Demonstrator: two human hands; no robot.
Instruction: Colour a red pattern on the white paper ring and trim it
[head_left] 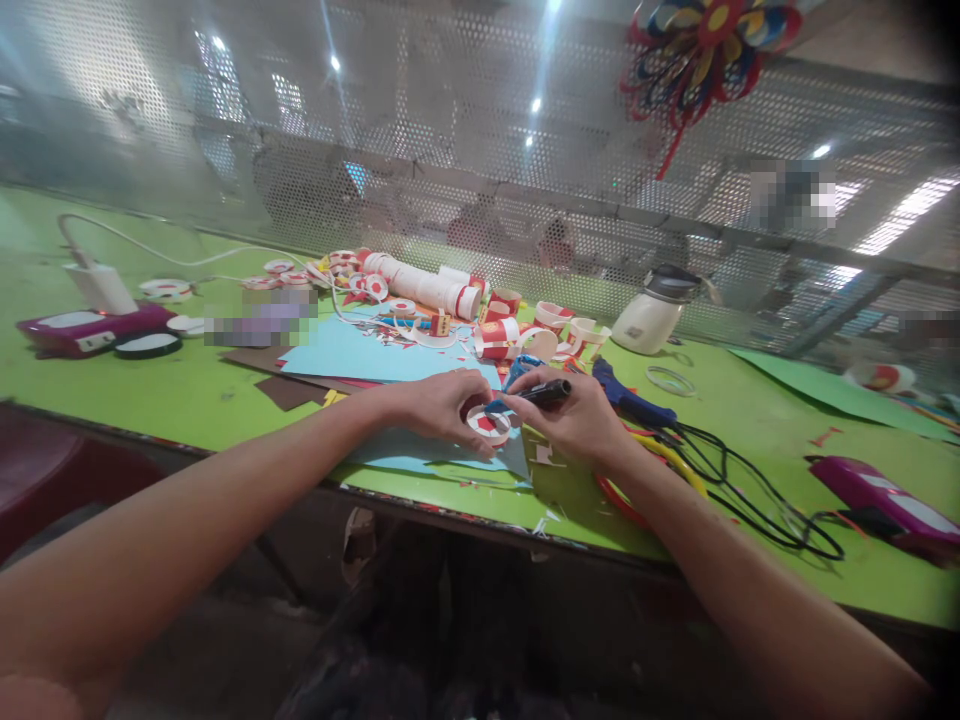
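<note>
My left hand (pixel 446 400) is closed around the edge of a small round paper piece (pixel 491 428), white with red patches, held just above light blue paper (pixel 397 450) at the table's front edge. My right hand (pixel 574 410) grips a black marker (pixel 551 393) that lies across the fingers. At its fingertips a small blue bit (pixel 496 406) touches or hovers over the round piece; whether it belongs to the marker I cannot tell. Just behind the right hand is a blue roll-like thing (pixel 523 370).
Rolled red-and-white paper rings (pixel 499 340) and a long white paper tube (pixel 420 285) lie behind. To the right are a blue-handled glue gun (pixel 630 395), black cables (pixel 720 460), a white jug (pixel 649 315) and a purple power strip (pixel 885 500). Another purple strip (pixel 82 330) stands left.
</note>
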